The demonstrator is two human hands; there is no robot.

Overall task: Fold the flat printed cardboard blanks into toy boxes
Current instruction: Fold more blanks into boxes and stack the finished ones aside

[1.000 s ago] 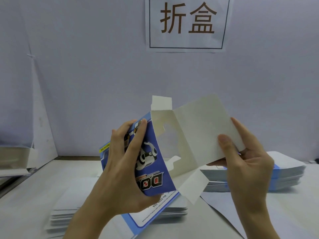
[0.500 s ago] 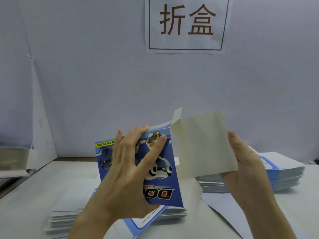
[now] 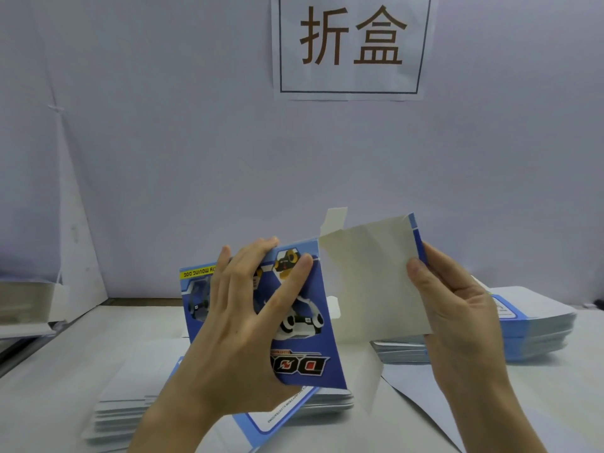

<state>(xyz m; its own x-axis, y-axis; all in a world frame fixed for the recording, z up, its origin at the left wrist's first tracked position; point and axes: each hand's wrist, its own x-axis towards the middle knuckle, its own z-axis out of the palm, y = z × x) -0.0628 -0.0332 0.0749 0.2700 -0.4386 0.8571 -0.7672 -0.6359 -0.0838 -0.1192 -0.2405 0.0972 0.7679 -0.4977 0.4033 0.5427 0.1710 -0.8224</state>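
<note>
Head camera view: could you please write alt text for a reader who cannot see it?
Two hands hold a half-folded blue toy-box blank above a white table: the left hand grips its printed dog panel, the right hand pinches its plain flap. Stacks of flat blanks lie on it; a paper sign hangs behind.

sign (image 3: 351,47): top cut off | box (image 3: 313,367): print partly behind left hand (image 3: 235,328) | flap text (image 3: 287,408): unreadably small

Left hand (image 3: 238,325) grips the blue printed panel of a partly folded cardboard blank (image 3: 313,348); right hand (image 3: 457,315) pinches the edge of its unprinted panel. On the surface (image 3: 49,387) lie a left stack (image 3: 124,410) and a right stack (image 3: 536,331) of flat blanks.
</note>
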